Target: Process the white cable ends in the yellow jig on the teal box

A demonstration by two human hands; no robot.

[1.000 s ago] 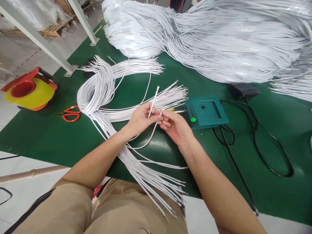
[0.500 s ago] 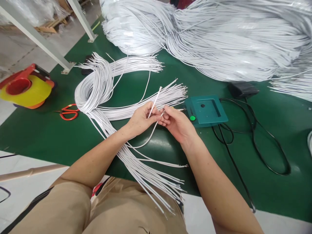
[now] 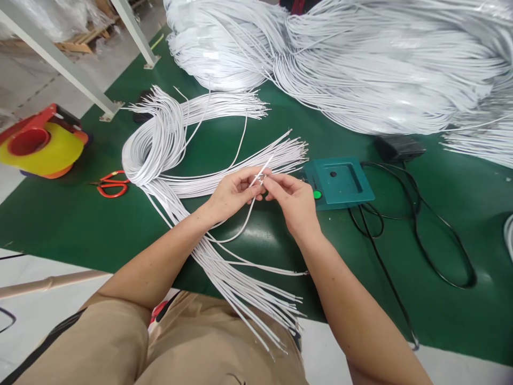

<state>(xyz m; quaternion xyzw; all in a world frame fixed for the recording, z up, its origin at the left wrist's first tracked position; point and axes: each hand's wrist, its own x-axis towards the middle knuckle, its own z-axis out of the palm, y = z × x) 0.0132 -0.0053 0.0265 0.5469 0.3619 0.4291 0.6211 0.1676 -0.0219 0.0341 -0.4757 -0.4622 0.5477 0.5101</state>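
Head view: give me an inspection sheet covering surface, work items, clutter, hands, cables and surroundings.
Surface: glossy green tabletop.
Work items: held white wire; coiled wire bundle; larger wire pile beyond.
Clutter: red-handled scissors and red holder with yellow roll at left; teal device with green button at right.
Hands: left hand pinches the white wire; right hand meets it, exact grip unclear.
Cables: black cables loop loosely right of the teal device.
Surroundings: pale metal post; wrapped goods and wooden pallet.

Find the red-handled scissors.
In the head view, the red-handled scissors lie left on the green table, between the yellow roll and white wire bundle.
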